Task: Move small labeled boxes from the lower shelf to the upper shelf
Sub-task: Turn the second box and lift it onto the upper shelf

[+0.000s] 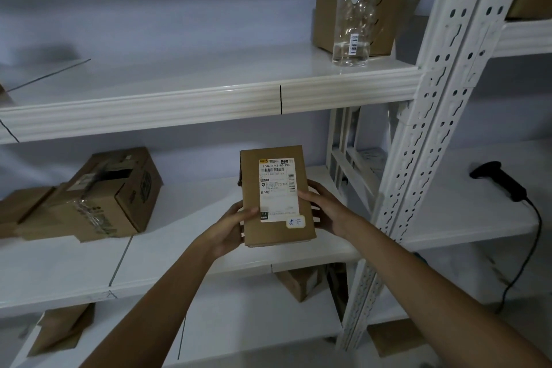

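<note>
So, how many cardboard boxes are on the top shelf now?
1: a cardboard box stands at the right end of the top shelf, behind a clear plastic bag. Others may hide beyond the left edge.

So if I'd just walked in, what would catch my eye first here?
Most likely the small labeled box in the middle, held up between the left hand and right hand in front of the white shelves. Next, the clear plastic bag standing on the upper shelf at the right, in front of a brown carton. On the far right, a black scanner lies with its cable trailing down.
</note>
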`<state>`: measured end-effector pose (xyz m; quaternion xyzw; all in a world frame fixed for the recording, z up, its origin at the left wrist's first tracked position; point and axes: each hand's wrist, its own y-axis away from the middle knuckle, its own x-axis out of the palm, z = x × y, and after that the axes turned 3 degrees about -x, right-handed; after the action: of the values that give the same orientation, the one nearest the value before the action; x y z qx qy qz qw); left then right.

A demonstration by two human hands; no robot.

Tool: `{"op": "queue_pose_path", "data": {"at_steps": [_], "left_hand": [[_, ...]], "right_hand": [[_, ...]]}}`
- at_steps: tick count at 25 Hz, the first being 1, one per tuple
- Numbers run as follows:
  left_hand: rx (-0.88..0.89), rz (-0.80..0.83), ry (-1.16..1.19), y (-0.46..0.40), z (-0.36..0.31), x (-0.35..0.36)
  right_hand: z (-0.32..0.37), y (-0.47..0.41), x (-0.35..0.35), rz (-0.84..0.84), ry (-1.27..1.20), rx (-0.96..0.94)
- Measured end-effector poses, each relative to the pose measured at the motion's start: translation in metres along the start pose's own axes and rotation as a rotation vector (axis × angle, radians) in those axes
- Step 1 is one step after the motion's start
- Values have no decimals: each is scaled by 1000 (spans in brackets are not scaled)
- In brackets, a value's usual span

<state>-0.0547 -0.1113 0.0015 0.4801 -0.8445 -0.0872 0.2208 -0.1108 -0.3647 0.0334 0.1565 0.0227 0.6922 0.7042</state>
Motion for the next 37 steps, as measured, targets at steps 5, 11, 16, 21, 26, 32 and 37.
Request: {"op": "queue_pose_path", "data": {"at_steps": [5,11,16,21,26,32,37], "left_hand": [[7,21,5,4,2,3],[36,-28,-25,19,5,9],[60,-55,-5,41,-4,-6],[70,-54,20,89,4,-41],[105,-104,41,175,13,-102],[163,-210,50,324,19,-209],[207,-309,34,427,8,-299]], "right_hand": [[-3,8,-3,1,5,-7],[-6,6,-5,37,3,-18],[-2,6,15,86,0,-38],[-7,33,68,120,38,-58],[-28,63,161,151,58,-63],[-59,97,331,268,75,-57],[-71,118,457,378,80,-64]]}}
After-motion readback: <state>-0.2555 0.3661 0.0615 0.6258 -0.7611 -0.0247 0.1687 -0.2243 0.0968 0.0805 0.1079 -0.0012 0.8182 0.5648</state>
